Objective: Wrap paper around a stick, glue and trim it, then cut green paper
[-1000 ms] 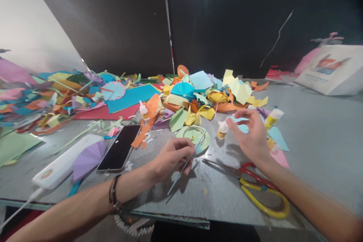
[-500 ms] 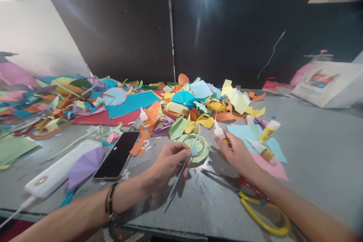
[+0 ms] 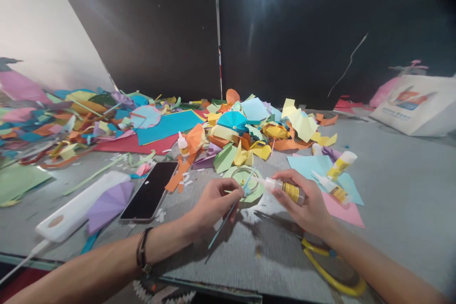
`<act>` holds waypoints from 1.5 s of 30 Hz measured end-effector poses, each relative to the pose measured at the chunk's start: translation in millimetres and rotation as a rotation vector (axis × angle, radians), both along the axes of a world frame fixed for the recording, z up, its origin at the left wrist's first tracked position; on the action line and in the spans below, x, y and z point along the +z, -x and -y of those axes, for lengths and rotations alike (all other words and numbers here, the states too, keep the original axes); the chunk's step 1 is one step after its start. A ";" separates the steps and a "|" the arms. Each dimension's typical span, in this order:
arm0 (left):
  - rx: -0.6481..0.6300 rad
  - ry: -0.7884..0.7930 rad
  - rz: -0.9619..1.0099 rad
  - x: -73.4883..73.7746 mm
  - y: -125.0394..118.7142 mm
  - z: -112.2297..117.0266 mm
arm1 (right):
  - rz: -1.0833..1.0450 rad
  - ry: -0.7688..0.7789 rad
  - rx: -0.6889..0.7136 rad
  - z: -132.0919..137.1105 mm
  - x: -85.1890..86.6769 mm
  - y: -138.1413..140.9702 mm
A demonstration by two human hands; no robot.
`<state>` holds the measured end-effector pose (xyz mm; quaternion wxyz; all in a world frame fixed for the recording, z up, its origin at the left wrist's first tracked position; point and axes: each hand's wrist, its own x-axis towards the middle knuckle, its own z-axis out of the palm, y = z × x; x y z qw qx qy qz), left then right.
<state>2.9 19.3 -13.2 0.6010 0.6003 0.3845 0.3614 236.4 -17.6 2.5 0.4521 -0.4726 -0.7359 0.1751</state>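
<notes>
Glue bottle point(image 3: 289, 191) has tipped from nozzle-up to sideways in the right hand's point(image 3: 307, 199) grip, nozzle now by the blue strip point(image 3: 221, 227) the left hand point(image 3: 218, 199) pinches near the table's point(image 3: 228, 266) front edge, apparently lined up for gluing.

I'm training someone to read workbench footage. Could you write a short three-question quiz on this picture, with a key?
1. True or false: the left hand holds the scissors.
2. How does the right hand hold the small bottle? A) upright; B) tipped toward the left hand; C) tipped away from the left hand.
3. Which dark-screened thing lies beside the purple folded paper?

Key: 1. False, it holds a thin blue stick. 2. B. 3. The phone.
</notes>
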 end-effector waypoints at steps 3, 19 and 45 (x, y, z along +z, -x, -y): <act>-0.031 0.012 0.026 2.7 -0.8 1.8 | -0.082 0.007 0.014 4.7 4.4 3.2; -0.189 0.055 -0.006 -1.1 0.0 3.6 | -0.071 0.183 0.071 8.3 9.5 8.5; -0.162 0.139 0.105 3.9 -0.9 6.1 | -0.169 0.188 0.108 8.3 8.7 3.9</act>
